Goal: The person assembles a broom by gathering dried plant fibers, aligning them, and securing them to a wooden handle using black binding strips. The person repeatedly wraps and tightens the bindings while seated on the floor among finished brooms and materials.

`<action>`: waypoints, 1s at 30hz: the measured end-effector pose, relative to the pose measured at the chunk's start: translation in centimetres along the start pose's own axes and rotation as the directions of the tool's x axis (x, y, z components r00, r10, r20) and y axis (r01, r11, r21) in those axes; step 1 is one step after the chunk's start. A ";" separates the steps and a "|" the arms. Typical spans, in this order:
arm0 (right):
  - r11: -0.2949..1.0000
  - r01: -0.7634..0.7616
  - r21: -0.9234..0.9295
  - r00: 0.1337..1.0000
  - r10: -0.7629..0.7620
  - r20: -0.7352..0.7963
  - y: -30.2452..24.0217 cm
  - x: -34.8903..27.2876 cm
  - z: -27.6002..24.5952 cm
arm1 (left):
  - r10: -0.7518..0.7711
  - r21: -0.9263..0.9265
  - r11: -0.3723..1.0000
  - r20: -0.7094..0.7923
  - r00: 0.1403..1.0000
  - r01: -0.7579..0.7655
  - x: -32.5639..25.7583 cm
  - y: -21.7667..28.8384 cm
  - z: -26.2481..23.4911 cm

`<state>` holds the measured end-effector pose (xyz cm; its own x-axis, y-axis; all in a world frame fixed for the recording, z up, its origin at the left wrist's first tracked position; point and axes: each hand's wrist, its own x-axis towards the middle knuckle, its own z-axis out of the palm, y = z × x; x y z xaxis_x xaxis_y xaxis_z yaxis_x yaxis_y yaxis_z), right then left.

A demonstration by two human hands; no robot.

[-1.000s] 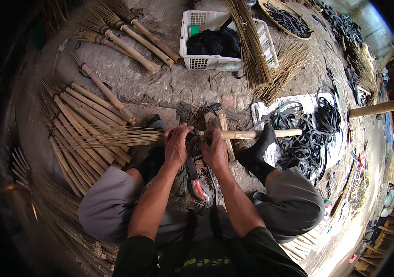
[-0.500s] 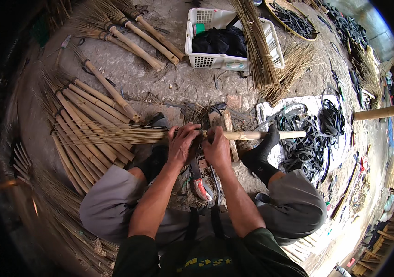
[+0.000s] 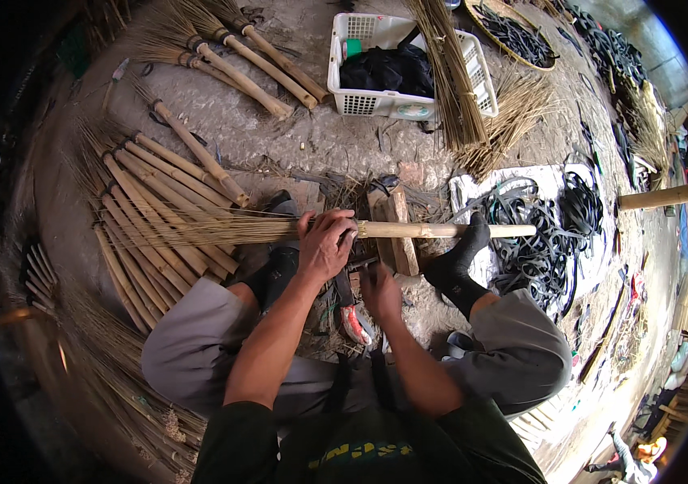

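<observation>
My left hand [image 3: 328, 246] is closed around a stick broom [image 3: 396, 230], where its thin bristles meet the pale bamboo handle. The broom lies crosswise in front of me, bristles to the left, and my right foot in a dark sock rests against the handle. Just below the handle is my right hand [image 3: 380, 292], off the broom, its fingers curled and slightly blurred. Whatever lies in those fingers is hidden. Between my legs a blade with a red-and-white wrapped handle [image 3: 353, 324] lies on the floor. A wooden block [image 3: 396, 230] sits under the broom handle.
Several bamboo-handled brooms [image 3: 174, 202] lie fanned out at left, with more at the upper left. A white plastic basket [image 3: 396, 106] holds black material, with stick bundles [image 3: 449, 81] leaning over it. Black rubber strips [image 3: 533, 234] pile on a white sheet at right.
My right hand has come off the broom handle and moved down toward me. My left hand keeps its hold at the join, and the broom has hardly shifted.
</observation>
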<state>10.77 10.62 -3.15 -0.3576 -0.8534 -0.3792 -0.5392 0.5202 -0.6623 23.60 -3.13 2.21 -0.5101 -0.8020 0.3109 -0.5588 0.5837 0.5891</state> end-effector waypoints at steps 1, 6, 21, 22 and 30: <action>0.997 0.003 -0.079 0.996 -0.010 -0.093 1.1 -1.8 1.4 | -0.003 0.002 1.000 -0.011 1.000 0.003 0.1 0.0 0.0; 0.941 -0.214 -0.262 0.976 0.197 -0.089 5.5 -3.6 6.1 | -0.007 -0.020 1.000 -0.030 1.000 0.007 0.0 0.0 0.1; 0.882 0.267 0.388 0.924 -0.121 -0.362 -3.1 -3.7 -0.4 | -0.013 -0.031 0.999 -0.059 0.998 0.011 -0.2 -0.2 0.3; 0.885 0.310 0.348 0.910 -0.169 -0.379 -3.7 -3.5 -0.9 | -0.018 -0.039 0.999 -0.057 0.998 0.016 -0.1 -0.3 0.3; 0.903 0.297 0.310 0.889 -0.143 -0.436 -5.0 -3.5 -2.9 | -0.026 -0.039 0.999 -0.080 0.996 0.023 -0.2 -0.5 0.8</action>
<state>12.54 11.07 3.38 -0.5729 -0.8187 0.0391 -0.3565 0.2060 -0.9113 23.47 -3.11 1.27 -0.4413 -0.8246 0.3539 -0.5443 0.5595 0.6251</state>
